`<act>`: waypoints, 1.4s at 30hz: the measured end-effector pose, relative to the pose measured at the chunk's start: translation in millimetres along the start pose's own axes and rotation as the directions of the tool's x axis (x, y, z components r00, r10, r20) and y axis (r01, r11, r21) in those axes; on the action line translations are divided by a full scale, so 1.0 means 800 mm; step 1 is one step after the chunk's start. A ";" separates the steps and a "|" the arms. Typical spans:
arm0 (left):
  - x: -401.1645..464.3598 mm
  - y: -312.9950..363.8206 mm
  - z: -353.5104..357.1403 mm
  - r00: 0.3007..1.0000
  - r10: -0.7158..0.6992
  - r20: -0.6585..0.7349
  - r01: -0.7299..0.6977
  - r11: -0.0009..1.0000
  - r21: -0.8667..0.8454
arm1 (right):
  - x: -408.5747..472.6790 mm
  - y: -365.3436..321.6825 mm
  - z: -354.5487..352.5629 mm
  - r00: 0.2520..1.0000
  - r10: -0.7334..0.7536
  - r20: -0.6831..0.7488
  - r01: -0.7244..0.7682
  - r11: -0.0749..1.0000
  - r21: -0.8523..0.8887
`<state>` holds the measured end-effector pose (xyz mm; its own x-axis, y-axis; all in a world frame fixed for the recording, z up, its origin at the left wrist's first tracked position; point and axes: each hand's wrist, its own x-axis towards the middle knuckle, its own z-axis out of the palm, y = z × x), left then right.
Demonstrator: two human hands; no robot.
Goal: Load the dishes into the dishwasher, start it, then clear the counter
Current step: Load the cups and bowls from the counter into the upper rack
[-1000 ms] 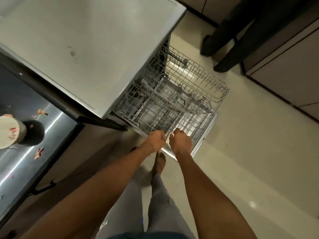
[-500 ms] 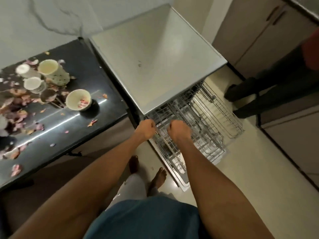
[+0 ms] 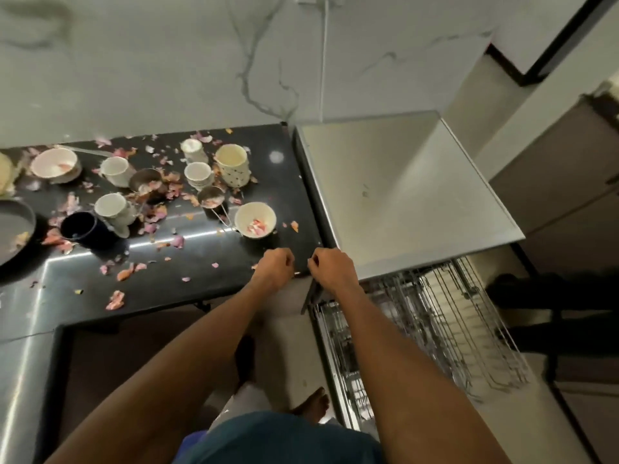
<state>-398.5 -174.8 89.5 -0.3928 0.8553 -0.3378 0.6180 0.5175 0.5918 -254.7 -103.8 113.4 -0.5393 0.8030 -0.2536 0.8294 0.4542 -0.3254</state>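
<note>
Dirty dishes stand on the black counter among scattered pink petals: a white bowl nearest me, a spotted mug, white cups, a dark blue mug and small steel bowls. The dishwasher with a steel top stands to the right, its wire racks pulled out and holding nothing I can see. My left hand hovers over the counter's front right corner with curled fingers and holds nothing. My right hand is beside it, over the dishwasher's front left corner, also curled and holding nothing.
Another person's dark-clad legs stand on the floor right of the racks. Cabinets line the right side. A dark pan and a white bowl sit at the counter's far left. My bare foot is beside the open door.
Both hands let go of the rack's front edge and rose to counter height. My view swung up and left, bringing the dishes on the counter into sight.
</note>
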 end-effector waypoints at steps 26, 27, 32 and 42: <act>0.178 -0.119 -0.234 0.974 0.011 -0.227 -0.049 0.985 -0.163 | 0.262 -0.239 -0.010 0.991 -0.094 -0.097 0.088 0.994 -0.064; 0.182 -0.122 -0.237 0.974 0.004 -0.229 -0.044 0.984 -0.170 | 0.268 -0.244 -0.007 0.995 -0.085 -0.054 0.081 0.994 -0.074; 0.198 -0.137 -0.250 0.975 -0.012 -0.221 -0.030 0.982 -0.187 | 0.286 -0.257 0.009 0.999 -0.033 0.030 0.036 0.995 -0.097; 0.207 -0.145 -0.255 0.963 -0.146 -0.227 0.067 0.944 -0.322 | 0.309 -0.259 0.003 0.993 0.087 -0.077 -0.090 0.995 -0.037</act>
<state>-674.3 -98.0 113.7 -0.6230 0.7426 -0.2458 0.3376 0.5388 0.7719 -560.2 0.1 115.6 -0.4524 0.8668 -0.2097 0.8792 0.3941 -0.2677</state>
